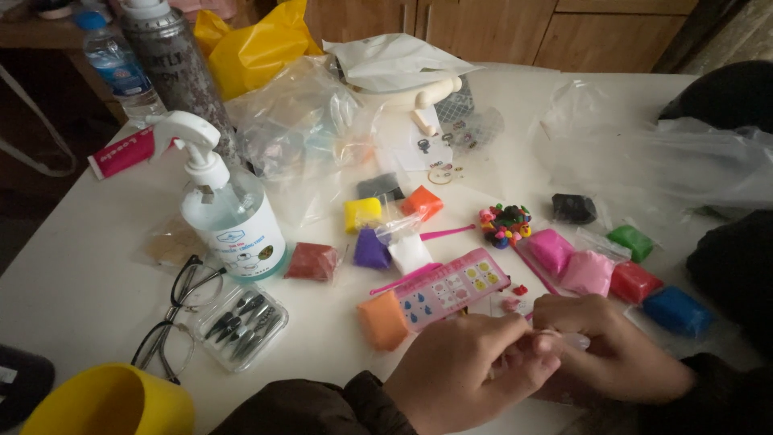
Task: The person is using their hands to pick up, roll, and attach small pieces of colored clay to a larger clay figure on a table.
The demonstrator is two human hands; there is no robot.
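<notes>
Head view: single camera, looking down on a white table [72,282].
Item: small pale piece, seemingly translucent and tipped pinkish-white [568,340], lower right of frame, pinched where the two hands met.
Left hand [467,370]: fingers curled narrow around the piece's near end.
Right hand [612,346]: closed over the far end; exact grip hidden.
Appearance: mostly covered by fingers; shape could not be told.
Handling (judged): light, probably soft like the clay blocks; best held by fingertips, gently.
Nearby: orange clay block [382,320] and pink card [451,288] just above the hands; blue clay block [676,310] right; spray bottle [229,209], glasses [181,314] left.
</notes>
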